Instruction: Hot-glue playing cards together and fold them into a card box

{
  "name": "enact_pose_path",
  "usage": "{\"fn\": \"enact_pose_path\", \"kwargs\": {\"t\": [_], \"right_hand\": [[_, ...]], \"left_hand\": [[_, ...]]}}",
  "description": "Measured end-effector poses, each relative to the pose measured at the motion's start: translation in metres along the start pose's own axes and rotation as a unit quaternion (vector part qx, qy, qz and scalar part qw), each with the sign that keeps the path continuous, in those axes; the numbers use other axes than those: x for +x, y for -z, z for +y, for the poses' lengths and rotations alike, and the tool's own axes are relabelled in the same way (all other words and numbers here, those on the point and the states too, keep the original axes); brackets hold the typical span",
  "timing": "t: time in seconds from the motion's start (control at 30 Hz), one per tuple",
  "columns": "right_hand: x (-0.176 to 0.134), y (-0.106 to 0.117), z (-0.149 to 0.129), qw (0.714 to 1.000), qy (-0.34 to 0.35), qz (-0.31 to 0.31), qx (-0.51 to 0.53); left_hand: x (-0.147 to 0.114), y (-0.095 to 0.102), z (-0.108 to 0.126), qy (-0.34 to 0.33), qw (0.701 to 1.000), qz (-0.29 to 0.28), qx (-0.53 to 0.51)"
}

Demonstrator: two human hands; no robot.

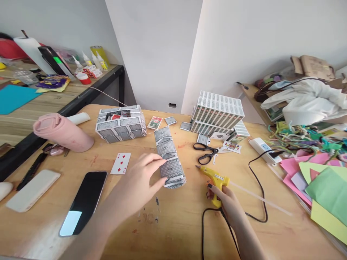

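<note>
My left hand [145, 173] has thumb and index finger at the left edge of a strip of joined playing cards [169, 150]. Grey patterned backs face up along the strip, and its near end looks folded. Around the handle of a yellow hot glue gun [215, 178] my right hand [223, 200] is closed, with the nozzle pointing left toward the strip. A clear glue stick [260, 198] sticks out of the gun's back. Black-handled scissors [205, 151] lie beyond the gun. A diamond card [120, 163] lies face up left of my left hand.
Behind stand an open-topped card box [121, 124] and a stacked card structure [217, 112]. A pink tumbler [63, 131] and a phone [84, 202] are at the left. A power strip [264, 151], the gun's black cord [264, 195] and coloured paper [325, 187] lie at the right.
</note>
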State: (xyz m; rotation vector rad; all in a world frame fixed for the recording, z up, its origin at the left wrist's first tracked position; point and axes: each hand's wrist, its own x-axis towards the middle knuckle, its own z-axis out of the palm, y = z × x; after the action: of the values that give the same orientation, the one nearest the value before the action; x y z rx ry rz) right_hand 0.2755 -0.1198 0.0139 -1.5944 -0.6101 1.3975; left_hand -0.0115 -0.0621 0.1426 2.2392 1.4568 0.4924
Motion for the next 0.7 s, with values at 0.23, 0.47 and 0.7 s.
{"fn": "enact_pose_path", "kwargs": {"t": [0.23, 0.47, 0.7], "right_hand": [[-0.010, 0.013, 0.003, 0.964, -0.007, 0.073, -0.256], [-0.014, 0.015, -0.020, 0.836, -0.018, 0.117, -0.535], [-0.017, 0.027, -0.032, 0.821, -0.034, 0.166, -0.545]], "left_hand": [[-0.040, -0.057, -0.009, 0.212, 0.907, 0.146, -0.333], [-0.042, -0.082, -0.020, 0.412, 0.728, 0.229, -0.499], [-0.047, -0.076, -0.038, 0.379, 0.621, 0.218, -0.650]]}}
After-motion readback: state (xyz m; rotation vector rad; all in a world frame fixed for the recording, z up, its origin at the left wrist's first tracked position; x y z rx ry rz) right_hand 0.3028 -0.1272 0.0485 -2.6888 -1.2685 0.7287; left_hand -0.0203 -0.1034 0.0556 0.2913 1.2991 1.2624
